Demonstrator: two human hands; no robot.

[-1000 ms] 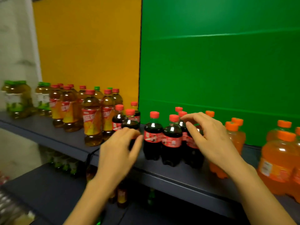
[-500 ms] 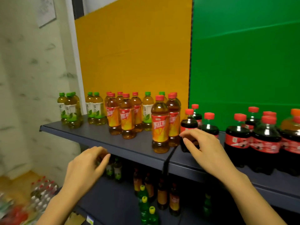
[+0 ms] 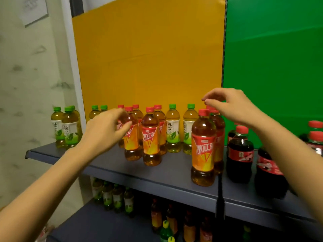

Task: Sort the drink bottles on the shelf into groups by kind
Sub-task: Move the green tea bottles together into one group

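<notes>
On the grey shelf (image 3: pixel 174 177) stand green-capped green tea bottles at the far left (image 3: pixel 70 130), and two more (image 3: pixel 173 130) behind the middle. Red-capped iced tea bottles (image 3: pixel 151 137) cluster in the centre, with two more (image 3: pixel 202 147) further right. Dark cola bottles (image 3: pixel 240 152) stand at the right. My left hand (image 3: pixel 106 130) hovers with fingers apart in front of the left iced tea bottles, holding nothing. My right hand (image 3: pixel 229 105) is raised above the rear right iced tea bottle's cap, fingers loosely curled, empty.
A yellow back panel (image 3: pixel 148 58) and a green back panel (image 3: pixel 272 58) stand behind the shelf. A lower shelf (image 3: pixel 108 224) holds several more bottles. A pale wall (image 3: pixel 35 75) lies to the left.
The view has moved closer and leftward. My left hand rose from below the shelf edge to the iced tea bottles. My right hand left the cola bottle and lifted above the iced tea caps.
</notes>
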